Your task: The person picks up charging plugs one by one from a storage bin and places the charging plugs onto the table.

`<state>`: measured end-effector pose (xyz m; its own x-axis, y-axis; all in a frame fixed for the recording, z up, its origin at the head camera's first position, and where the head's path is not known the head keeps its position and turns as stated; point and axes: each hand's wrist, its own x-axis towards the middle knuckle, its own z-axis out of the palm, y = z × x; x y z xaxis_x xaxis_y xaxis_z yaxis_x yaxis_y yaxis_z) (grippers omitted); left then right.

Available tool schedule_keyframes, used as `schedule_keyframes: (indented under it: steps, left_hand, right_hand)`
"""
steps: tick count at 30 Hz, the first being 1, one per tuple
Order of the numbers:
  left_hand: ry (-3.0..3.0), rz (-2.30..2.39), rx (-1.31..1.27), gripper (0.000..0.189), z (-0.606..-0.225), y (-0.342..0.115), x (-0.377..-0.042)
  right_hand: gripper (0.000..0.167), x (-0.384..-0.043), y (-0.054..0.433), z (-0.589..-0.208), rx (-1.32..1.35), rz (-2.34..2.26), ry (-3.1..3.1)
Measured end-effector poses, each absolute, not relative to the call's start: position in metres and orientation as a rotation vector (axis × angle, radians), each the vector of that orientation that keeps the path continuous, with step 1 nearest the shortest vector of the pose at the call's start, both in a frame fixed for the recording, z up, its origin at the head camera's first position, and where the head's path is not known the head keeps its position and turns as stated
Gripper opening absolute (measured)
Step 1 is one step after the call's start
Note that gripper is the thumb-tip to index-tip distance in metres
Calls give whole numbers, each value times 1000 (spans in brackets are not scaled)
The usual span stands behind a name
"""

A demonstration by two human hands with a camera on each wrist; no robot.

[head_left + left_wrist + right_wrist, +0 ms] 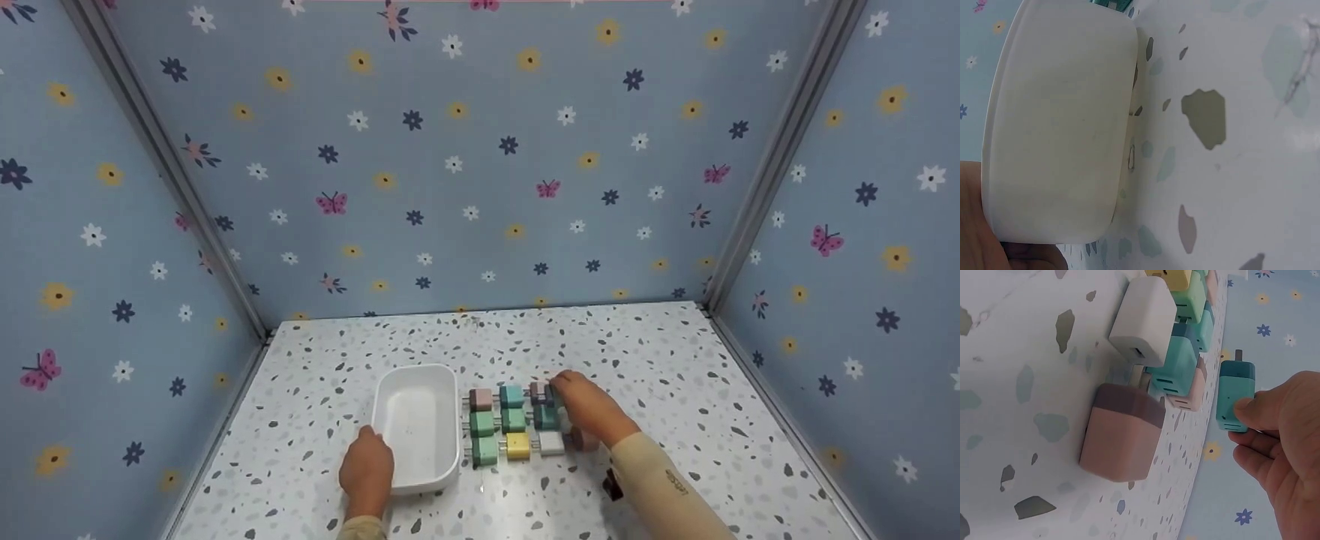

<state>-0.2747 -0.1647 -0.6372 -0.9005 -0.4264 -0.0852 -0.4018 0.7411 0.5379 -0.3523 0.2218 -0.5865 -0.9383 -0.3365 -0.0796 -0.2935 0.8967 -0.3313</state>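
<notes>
A white plastic tub stands on the speckled table, nothing inside it. Its near left rim is held by my left hand; in the left wrist view the tub's side wall fills much of the picture. To the right of the tub, several plug chargers lie in rows, among them a yellow one and a white one. My right hand is at the rows' far right end. Between thumb and fingers it pinches a teal charger, prong upward in the right wrist view. A pinkish-brown charger lies beside the white one.
A small dark object lies by the right forearm, partly covered by the sleeve. Blue flowered panels enclose the table at the back and both sides, with grey posts at the corners.
</notes>
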Motion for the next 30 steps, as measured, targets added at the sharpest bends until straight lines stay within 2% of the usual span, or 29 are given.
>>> schedule_keyframes:
  steps: [4,11,13,19,23,25,30]
  left_hand:
    - [-2882,-861,691,40,-638,-165,-275]
    - [-2884,-867,690,42,-638,-165,-276]
    - [-2889,-870,702,43,-638,-165,-276]
    - [-2901,-883,724,44,-637,-165,-274]
    - [-2895,-872,721,42,-636,-165,-274]
    - [-2892,-869,724,41,-635,-165,-275]
    - [-2893,-872,735,42,-637,-165,-275]
  right_hand:
    - [71,-354,226,-589,-476,-464,2929]
    - [43,-356,235,-591,-515,-398,2985]
    - [50,-356,238,-592,-512,-403,2978]
    - [92,-354,245,-594,-473,-363,2941]
    - [99,-355,247,-597,-442,-390,2930]
    - [95,-355,249,-599,-447,-410,2933]
    - [69,-355,254,-604,-498,-416,2949]
